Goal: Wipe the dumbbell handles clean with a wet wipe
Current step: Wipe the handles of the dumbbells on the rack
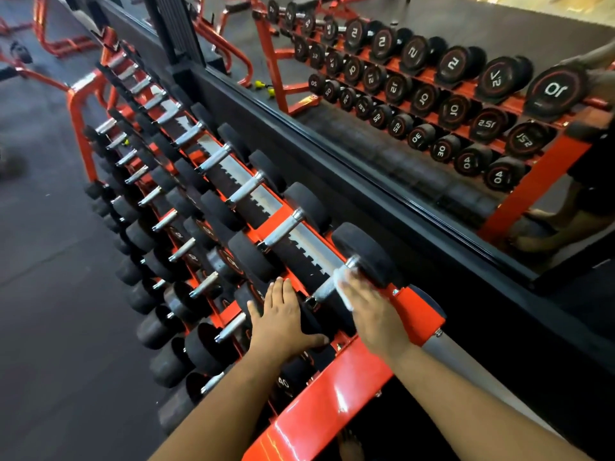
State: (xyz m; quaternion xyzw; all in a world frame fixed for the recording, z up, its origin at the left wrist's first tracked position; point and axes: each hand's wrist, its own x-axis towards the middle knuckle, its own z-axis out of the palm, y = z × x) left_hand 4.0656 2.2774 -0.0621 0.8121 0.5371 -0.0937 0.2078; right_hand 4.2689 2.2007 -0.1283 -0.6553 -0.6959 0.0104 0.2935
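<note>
Dumbbells (186, 207) run in rows along the orange rack (336, 394), chrome handles up, and my left hand (283, 319) lies flat with straight, spread fingers on the near black head of the last dumbbell (364, 252) at the rack's near end. Just right of it I see my right hand (374, 311) pressing a white wipe (342, 282) against that dumbbell's handle (327, 287), fingers laid over it beside the far head. Right again, a mirror (432, 94) shows the rack reflected.
</note>
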